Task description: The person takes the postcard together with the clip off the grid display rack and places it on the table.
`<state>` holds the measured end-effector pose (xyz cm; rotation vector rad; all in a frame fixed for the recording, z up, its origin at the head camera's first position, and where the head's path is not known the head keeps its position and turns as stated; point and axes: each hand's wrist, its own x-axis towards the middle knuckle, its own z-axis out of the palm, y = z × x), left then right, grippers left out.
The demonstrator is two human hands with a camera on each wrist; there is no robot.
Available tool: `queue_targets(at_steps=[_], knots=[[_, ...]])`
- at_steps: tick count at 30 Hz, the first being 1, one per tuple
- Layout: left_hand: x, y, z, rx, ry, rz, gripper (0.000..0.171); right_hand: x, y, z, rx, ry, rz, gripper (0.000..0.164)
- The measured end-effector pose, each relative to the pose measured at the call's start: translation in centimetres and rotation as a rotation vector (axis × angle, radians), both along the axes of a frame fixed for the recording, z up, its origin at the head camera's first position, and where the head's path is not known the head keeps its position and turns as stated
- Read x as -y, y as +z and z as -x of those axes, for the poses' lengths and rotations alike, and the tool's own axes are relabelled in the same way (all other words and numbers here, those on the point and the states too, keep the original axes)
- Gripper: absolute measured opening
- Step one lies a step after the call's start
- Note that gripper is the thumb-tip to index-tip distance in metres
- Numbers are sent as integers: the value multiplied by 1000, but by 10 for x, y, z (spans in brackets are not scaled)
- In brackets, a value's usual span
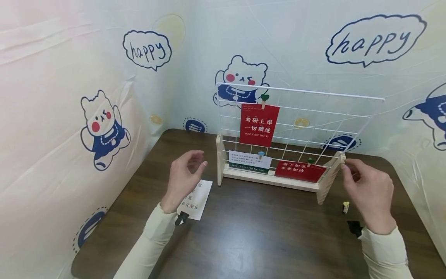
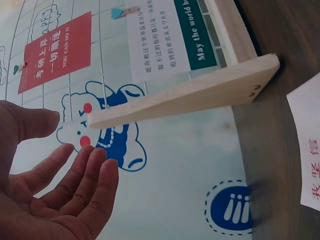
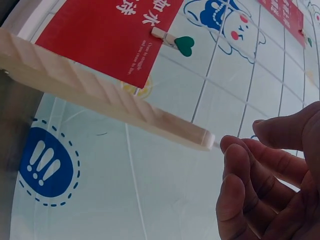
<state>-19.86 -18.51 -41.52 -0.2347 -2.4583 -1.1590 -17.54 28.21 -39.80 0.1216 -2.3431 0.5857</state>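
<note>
A white wire grid rack (image 1: 327,93) stands on a wooden base with two wooden side posts. Left of it, my left hand (image 1: 185,176) is in the air with relaxed fingers and thumb apart, close to the left post (image 2: 185,97). My right hand (image 1: 371,190) is at the top of the right post (image 3: 110,95), its loosely bent fingertips right at the post's end and its thumb apart from them. Clipped to the grid are a tall red card (image 1: 259,126), a white-and-green card (image 1: 249,161) and a lower red card (image 1: 299,171).
A white card (image 1: 200,205) with writing lies on the brown table (image 1: 244,240), partly behind the left hand and wrist. A small clip with a yellow top (image 1: 345,207) lies near the right hand. Printed cloth (image 1: 195,69) hangs behind the table.
</note>
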Motion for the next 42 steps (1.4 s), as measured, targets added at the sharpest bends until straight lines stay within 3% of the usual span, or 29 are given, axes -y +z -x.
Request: queue_targets(at_steps=[8,29,42], knots=[[-10,5,1,-11,-26,-4,31,9,8,3,-22,24,1,22],[-27,3,5,18,-58,-13,30,31,20,15,-91,95,-47,19],[-37,3,9,-4,-127,-17,30,45,35,19,-95,149,-86,21]])
